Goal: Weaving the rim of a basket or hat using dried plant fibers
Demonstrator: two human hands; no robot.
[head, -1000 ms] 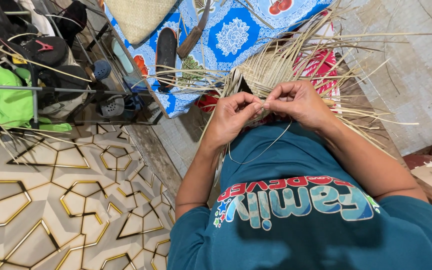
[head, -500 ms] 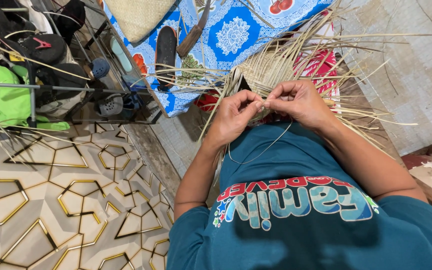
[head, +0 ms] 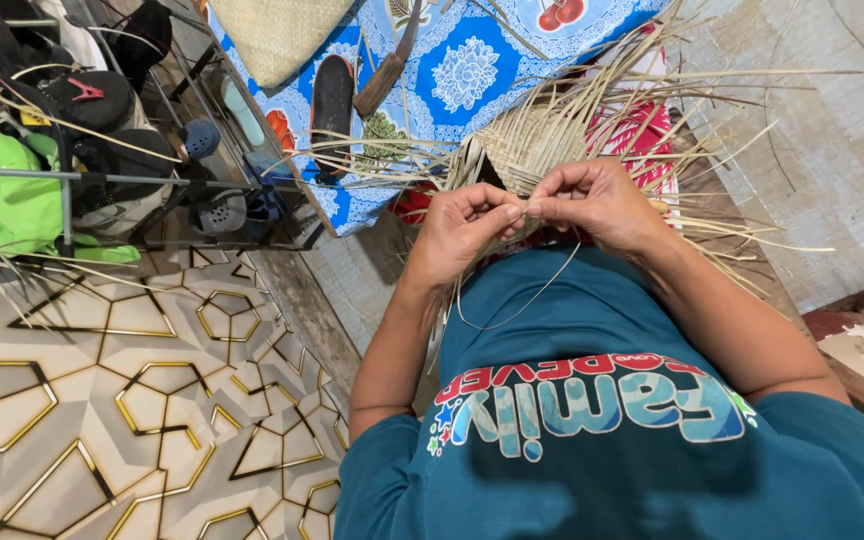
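Observation:
My left hand (head: 464, 232) and my right hand (head: 592, 205) meet fingertip to fingertip over my lap, both pinching one thin pale straw strip (head: 512, 315) that loops down across my teal shirt. Just beyond the hands lies a half-woven straw piece (head: 532, 140) with many loose strands fanning out to all sides. It rests over a red patterned cloth (head: 642, 135).
A blue floral cloth (head: 472, 60) with a woven mat (head: 277, 35), a dark sandal (head: 332, 100) and a wooden-handled tool (head: 387, 70) lies ahead. A metal rack (head: 102, 180) with shoes and a green cloth (head: 2, 195) stands left. Gold-lined tiles (head: 132, 400) cover the floor.
The hands stay joined at the strip with only small finger shifts. The view has shifted slightly; the loop of the strip hangs a little differently.

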